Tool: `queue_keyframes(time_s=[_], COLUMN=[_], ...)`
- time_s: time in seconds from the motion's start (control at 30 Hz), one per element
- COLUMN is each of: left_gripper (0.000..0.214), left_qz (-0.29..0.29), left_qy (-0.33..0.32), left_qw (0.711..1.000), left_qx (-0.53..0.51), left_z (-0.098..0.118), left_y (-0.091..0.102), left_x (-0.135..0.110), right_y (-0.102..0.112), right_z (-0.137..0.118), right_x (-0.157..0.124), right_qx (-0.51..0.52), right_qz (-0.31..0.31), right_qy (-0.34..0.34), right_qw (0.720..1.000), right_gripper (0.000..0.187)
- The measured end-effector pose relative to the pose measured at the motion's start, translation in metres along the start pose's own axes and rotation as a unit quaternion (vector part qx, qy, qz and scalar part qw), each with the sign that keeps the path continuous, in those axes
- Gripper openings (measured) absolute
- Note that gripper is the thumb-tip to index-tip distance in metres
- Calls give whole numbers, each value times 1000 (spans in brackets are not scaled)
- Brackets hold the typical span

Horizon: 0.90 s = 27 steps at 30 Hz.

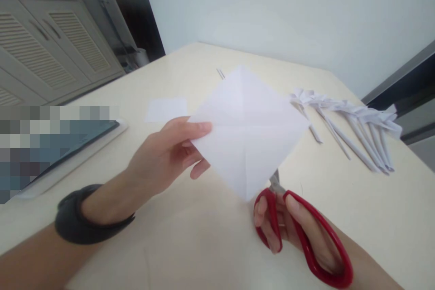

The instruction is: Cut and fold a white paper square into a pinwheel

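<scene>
A square sheet of white paper [248,131], creased crosswise through its middle, is held up as a diamond above the table. My left hand [173,149] pinches its left corner, thumb on top and fingers beneath. Red-handled scissors [306,235] are in my right hand [285,222], with thumb and fingers through the loops. Their metal blades point up toward the sheet's lower right edge and are partly hidden behind it, so I cannot tell whether they touch it.
Rolled-stem paper flowers [353,113] lie in a row at the right of the cream table [190,244]. A smaller white paper piece [166,109] lies behind my left hand. Thin sticks [220,73] show past the sheet's far corner. A partly blurred screen device [68,158] is at the left.
</scene>
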<state>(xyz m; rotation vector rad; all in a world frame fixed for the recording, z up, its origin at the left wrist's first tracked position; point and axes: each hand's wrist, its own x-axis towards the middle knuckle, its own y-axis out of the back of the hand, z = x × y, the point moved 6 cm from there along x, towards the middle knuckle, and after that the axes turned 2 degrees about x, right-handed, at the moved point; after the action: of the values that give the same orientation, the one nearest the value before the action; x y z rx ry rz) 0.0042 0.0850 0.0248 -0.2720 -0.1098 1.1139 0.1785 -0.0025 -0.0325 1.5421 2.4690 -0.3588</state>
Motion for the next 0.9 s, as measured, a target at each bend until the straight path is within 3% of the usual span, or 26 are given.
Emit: queue_keyframes(time_s=[0.1,0.27,0.47,0.7,0.8,0.9], left_gripper=[29,21,17,37,36,43], left_qz=[-64,-96,-117,-133,-178,-175], left_qy=[47,98,117,76,37,19], left_qw=[997,988,984,988,983,983], left_qx=[17,74,69,10,-14,57], left_z=[-11,-27,-32,-33,-30,-26], left_y=[-7,-12,-17,-21,-33,-43], left_x=[-1,-2,-2,1,-1,-5], right_y=[14,33,31,28,36,32], right_z=[-2,-9,-16,-18,-16,-20], right_x=[6,5,-5,-10,-8,-5], right_qx=[63,92,27,-36,-17,22], right_qz=[52,131,171,215,272,245], right_qy=[13,38,28,5,64,110], right_qw=[997,986,985,976,960,963], right_gripper=[49,42,25,20,19,15])
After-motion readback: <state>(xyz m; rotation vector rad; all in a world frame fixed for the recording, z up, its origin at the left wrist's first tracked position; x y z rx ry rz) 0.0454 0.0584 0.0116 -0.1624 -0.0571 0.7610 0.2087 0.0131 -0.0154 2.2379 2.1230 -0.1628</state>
